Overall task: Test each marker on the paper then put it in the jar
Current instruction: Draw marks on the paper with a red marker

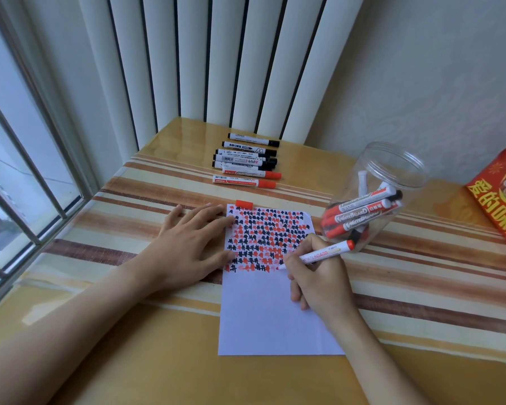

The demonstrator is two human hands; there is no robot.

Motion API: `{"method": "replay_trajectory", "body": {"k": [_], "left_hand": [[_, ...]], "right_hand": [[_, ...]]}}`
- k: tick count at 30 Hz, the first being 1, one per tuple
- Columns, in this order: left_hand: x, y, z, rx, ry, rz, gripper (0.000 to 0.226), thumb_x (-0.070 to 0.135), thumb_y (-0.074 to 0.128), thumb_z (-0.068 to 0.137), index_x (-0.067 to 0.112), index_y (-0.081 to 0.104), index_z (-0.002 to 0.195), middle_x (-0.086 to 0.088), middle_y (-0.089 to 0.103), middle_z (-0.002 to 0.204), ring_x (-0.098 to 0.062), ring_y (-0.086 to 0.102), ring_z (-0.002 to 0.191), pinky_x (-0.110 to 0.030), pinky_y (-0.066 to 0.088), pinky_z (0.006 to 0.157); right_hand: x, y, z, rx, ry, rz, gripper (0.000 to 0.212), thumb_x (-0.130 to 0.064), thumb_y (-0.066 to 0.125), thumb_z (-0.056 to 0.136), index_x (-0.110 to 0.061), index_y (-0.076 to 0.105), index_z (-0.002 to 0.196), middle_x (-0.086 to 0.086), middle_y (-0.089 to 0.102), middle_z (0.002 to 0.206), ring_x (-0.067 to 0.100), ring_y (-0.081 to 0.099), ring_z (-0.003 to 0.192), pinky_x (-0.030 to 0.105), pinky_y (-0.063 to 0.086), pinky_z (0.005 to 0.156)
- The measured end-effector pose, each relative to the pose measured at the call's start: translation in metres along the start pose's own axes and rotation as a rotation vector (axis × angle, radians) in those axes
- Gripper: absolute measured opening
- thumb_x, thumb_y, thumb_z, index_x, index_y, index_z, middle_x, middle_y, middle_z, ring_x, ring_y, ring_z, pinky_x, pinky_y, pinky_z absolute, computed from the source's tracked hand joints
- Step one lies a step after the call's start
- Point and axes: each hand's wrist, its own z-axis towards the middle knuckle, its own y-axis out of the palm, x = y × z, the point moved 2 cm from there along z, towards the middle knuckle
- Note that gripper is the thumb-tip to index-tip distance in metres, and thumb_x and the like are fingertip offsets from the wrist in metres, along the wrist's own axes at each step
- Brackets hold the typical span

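Testing red marker (322, 253): right hand (319, 276) fingers pinch it, tip on paper (269, 302) at the last mark row. Left hand (187, 247) fingers spread flat, pinning the paper's edge. Jar (374, 197) just beside; loose red cap (244, 204) could get forgotten, and a careless elbow might tip the jar.

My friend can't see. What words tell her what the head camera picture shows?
A right hand writes with a red marker on paper that the left hand presses flat. A jar holds tested markers; more markers wait behind.
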Motion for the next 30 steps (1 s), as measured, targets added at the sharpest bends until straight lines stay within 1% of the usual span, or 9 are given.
{"method": "replay_trajectory", "body": {"k": [4,7,10,13,16,18,23,26,30], "left_hand": [[0.008,-0.01,0.015,0.094,-0.071,-0.048,0.07,0.072,0.023,0.095,0.037,0.033,0.154,0.01,0.044,0.154,-0.014,0.035,0.144,-0.048,0.022,0.119],[0.011,-0.012,0.033,0.133,-0.122,0.041,0.054,0.053,0.043,0.102,0.033,0.038,0.152,0.004,0.052,0.143,-0.019,0.042,0.134,-0.046,0.036,0.109],[0.015,-0.011,0.053,0.182,-0.136,0.077,0.049,0.039,0.053,0.102,0.03,0.045,0.15,-0.001,0.055,0.133,-0.02,0.048,0.125,-0.044,0.043,0.103],[0.021,-0.009,0.071,0.257,-0.123,0.044,0.04,0.034,0.063,0.099,0.028,0.06,0.138,-0.002,0.056,0.128,-0.021,0.054,0.119,-0.046,0.045,0.102],[0.023,-0.005,0.076,0.31,-0.096,0.044,0.023,0.032,0.068,0.096,0.026,0.071,0.118,0.0,0.059,0.117,-0.02,0.056,0.112,-0.043,0.046,0.096],[0.023,-0.005,0.071,0.343,-0.07,0.037,0.017,0.03,0.07,0.093,0.024,0.072,0.11,0.002,0.061,0.114,-0.02,0.055,0.109,-0.039,0.045,0.093],[0.032,-0.01,0.032,0.372,0.054,-0.09,0.016,0.022,0.074,0.089,0.023,0.069,0.104,0.008,0.064,0.104,-0.012,0.056,0.096,-0.03,0.045,0.084],[0.033,-0.006,0.006,0.369,0.073,-0.177,0.017,0.02,0.074,0.09,0.024,0.065,0.104,0.013,0.061,0.103,-0.004,0.05,0.091,-0.027,0.042,0.079],[0.035,-0.001,-0.008,0.371,0.108,-0.207,0.015,0.023,0.071,0.093,0.027,0.063,0.105,0.013,0.062,0.102,-0.01,0.055,0.09,-0.031,0.046,0.078]], "right_hand": [[0.001,-0.002,0.0,-0.005,0.015,0.009,0.02,-0.003,0.062,0.095,-0.003,0.046,0.083,0.014,0.053,0.053,0.025,0.05,0.037,0.023,0.034,0.036],[0.0,-0.001,-0.001,-0.026,0.016,0.011,0.019,-0.005,0.062,0.095,-0.002,0.047,0.085,0.013,0.053,0.053,0.023,0.051,0.037,0.023,0.034,0.036],[-0.001,-0.001,-0.002,-0.04,0.019,0.017,0.017,-0.006,0.063,0.096,-0.003,0.049,0.087,0.013,0.052,0.052,0.022,0.05,0.038,0.024,0.035,0.037],[-0.001,-0.001,-0.003,-0.051,0.014,0.028,0.017,-0.009,0.064,0.097,-0.008,0.051,0.086,0.011,0.053,0.052,0.022,0.051,0.04,0.024,0.036,0.038],[-0.001,-0.001,-0.004,-0.069,0.006,0.043,0.017,-0.011,0.065,0.097,-0.013,0.052,0.087,0.01,0.054,0.053,0.024,0.053,0.043,0.025,0.038,0.04],[-0.002,-0.001,-0.004,-0.086,-0.005,0.064,0.016,-0.011,0.066,0.098,-0.014,0.053,0.089,0.01,0.054,0.057,0.025,0.054,0.045,0.026,0.039,0.04],[-0.008,-0.001,-0.006,-0.104,-0.059,0.15,0.015,-0.018,0.071,0.097,-0.016,0.057,0.094,0.007,0.059,0.067,0.029,0.059,0.049,0.028,0.042,0.042],[-0.012,-0.001,-0.009,-0.107,-0.089,0.202,0.012,-0.028,0.066,0.094,-0.018,0.06,0.098,0.006,0.067,0.083,0.032,0.062,0.049,0.03,0.044,0.044],[-0.015,-0.002,-0.012,-0.134,-0.153,0.212,0.007,-0.027,0.061,0.094,-0.021,0.061,0.098,0.013,0.071,0.092,0.032,0.062,0.047,0.032,0.044,0.044]]}}
